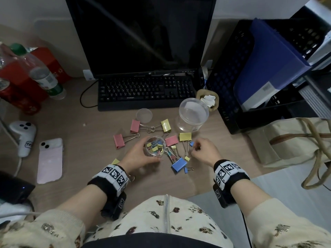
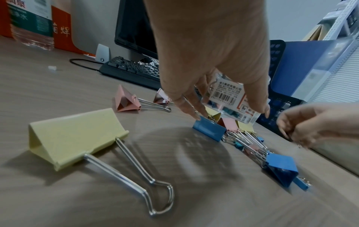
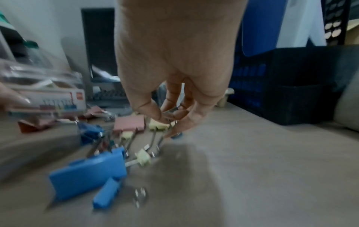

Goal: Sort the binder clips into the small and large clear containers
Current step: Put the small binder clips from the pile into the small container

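My left hand (image 1: 151, 154) grips the small clear container (image 1: 155, 146), which holds several small coloured clips; its barcode label (image 2: 229, 98) shows between my fingers in the left wrist view. My right hand (image 1: 196, 147) pinches the wire handle of what looks like a small blue clip (image 1: 192, 144), blurred near my fingertips (image 3: 177, 136). The large clear container (image 1: 193, 115) stands open behind the pile. Large clips lie around: pink (image 1: 135, 126), yellow (image 1: 166, 125), pink (image 1: 118, 141), blue (image 1: 179, 164). A large yellow clip (image 2: 71, 136) lies under my left wrist.
A round clear lid (image 1: 144, 115) lies near the keyboard (image 1: 146, 92). A phone (image 1: 51, 160) and a white controller (image 1: 24, 136) are at the left, with a water bottle (image 1: 44, 77) behind them. A black crate (image 1: 250, 77) and a tote bag (image 1: 295, 140) are at the right.
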`<move>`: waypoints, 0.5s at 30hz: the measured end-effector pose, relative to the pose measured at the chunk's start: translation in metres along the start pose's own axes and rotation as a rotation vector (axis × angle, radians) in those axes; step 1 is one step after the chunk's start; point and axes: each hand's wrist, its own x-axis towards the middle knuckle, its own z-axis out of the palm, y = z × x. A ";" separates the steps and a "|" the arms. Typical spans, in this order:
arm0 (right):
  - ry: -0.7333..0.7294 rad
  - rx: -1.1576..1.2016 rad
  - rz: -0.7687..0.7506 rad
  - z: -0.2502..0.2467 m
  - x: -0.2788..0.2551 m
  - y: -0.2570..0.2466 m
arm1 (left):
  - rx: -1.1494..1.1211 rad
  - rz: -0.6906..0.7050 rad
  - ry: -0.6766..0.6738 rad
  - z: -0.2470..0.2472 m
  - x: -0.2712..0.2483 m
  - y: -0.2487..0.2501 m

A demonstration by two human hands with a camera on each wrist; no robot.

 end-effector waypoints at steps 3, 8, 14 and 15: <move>0.021 0.134 -0.140 -0.014 -0.007 -0.037 | -0.018 0.007 -0.015 0.002 0.002 0.001; -0.070 0.398 -0.355 -0.018 -0.020 -0.090 | -0.037 0.055 -0.004 0.010 0.000 0.008; -0.134 0.445 -0.406 -0.019 -0.024 -0.090 | -0.048 0.083 0.005 0.008 -0.001 0.016; -0.083 0.446 -0.378 -0.020 -0.023 -0.084 | -0.039 0.081 0.010 0.007 -0.002 0.017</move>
